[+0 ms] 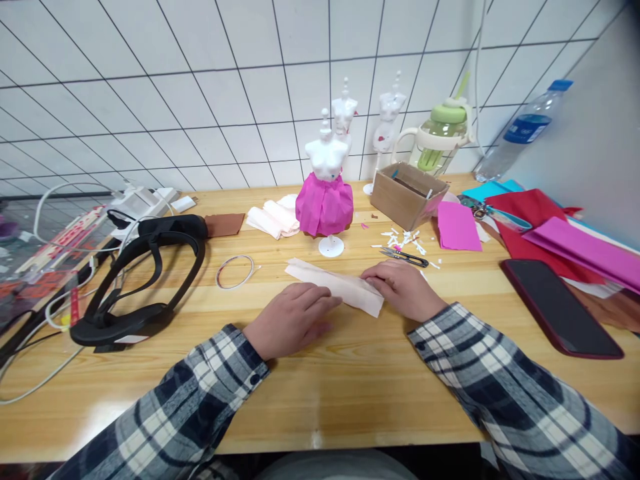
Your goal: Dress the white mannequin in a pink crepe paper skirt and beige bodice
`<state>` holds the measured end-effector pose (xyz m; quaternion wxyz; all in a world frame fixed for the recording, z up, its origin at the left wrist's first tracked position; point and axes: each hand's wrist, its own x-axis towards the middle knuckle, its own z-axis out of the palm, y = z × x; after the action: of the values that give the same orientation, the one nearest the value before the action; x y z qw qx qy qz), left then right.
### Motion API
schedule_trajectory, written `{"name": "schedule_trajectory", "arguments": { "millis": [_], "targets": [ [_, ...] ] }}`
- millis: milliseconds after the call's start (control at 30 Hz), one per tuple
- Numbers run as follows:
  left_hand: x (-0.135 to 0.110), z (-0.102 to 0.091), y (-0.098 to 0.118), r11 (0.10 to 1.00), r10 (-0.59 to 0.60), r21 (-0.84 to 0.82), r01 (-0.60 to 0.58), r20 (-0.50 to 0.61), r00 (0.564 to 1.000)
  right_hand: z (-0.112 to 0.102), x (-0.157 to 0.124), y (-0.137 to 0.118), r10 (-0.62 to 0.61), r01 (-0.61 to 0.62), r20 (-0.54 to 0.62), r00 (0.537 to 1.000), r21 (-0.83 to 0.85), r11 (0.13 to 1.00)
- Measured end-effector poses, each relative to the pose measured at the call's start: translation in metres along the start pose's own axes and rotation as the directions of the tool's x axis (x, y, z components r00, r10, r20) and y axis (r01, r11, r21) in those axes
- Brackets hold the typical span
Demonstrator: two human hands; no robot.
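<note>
Lying on the table [320,393] before the skirted mannequin [326,159], the pale strip [347,287] is apparently pinched near its right end by the right hand [407,288], while the left hand [290,320], fingers loosely extended, touches its near edge, probably steadying it.

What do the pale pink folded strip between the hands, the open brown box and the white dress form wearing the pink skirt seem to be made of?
Pale pink folded strip: matte crepe paper or thin fabric, showing soft creases; cannot tell which.
Open brown box: probably matte cardboard, from its plain brown, thin walls.
White dress form: likely smooth plastic, with moulded-looking curves.
</note>
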<state>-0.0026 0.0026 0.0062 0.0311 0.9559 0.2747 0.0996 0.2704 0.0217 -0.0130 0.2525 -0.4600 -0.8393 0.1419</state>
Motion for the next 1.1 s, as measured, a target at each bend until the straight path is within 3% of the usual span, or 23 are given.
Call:
{"name": "schedule_trajectory", "arguments": {
  "millis": [133,233,367,500,633,800,900,1000,1100],
  "targets": [
    [0.003,0.008,-0.004,0.991,-0.132,0.027,0.130,0.072,0.989,0.003,0.000,0.009,0.139,-0.139,-0.094,0.986,0.005,0.990],
    [0.002,0.007,-0.006,0.989,-0.147,0.010,0.146,0.119,0.982,-0.002,-0.001,0.020,0.224,-0.248,-0.180,0.958,-0.126,0.960],
    [0.003,0.002,-0.005,0.980,-0.198,0.007,0.198,0.100,0.975,-0.022,-0.006,0.029,0.337,-0.391,-0.215,0.917,-0.309,0.867],
    [0.002,0.004,-0.008,0.979,-0.203,0.029,0.202,0.060,0.977,-0.038,-0.014,0.036,0.510,-0.529,-0.190,0.839,-0.503,0.684],
    [0.000,0.008,-0.012,0.973,-0.232,-0.003,0.232,0.025,0.972,-0.042,-0.016,0.039,0.571,-0.547,-0.133,0.810,-0.523,0.653],
    [-0.001,0.012,-0.014,0.965,-0.252,-0.055,0.256,0.064,0.966,-0.042,-0.012,0.038,0.561,-0.571,-0.193,0.805,-0.507,0.646],
    [0.000,0.013,-0.014,0.960,-0.268,-0.060,0.273,0.073,0.961,-0.042,-0.012,0.041,0.480,-0.549,-0.266,0.836,-0.435,0.714],
    [0.000,0.011,-0.013,0.958,-0.275,-0.058,0.280,0.083,0.958,-0.037,-0.013,0.039,0.323,-0.396,-0.261,0.910,-0.311,0.864],
    [0.001,0.008,-0.008,0.964,-0.259,-0.028,0.263,0.099,0.961,-0.027,-0.010,0.023,0.092,-0.135,-0.226,0.970,-0.182,0.974]
  ]
}}
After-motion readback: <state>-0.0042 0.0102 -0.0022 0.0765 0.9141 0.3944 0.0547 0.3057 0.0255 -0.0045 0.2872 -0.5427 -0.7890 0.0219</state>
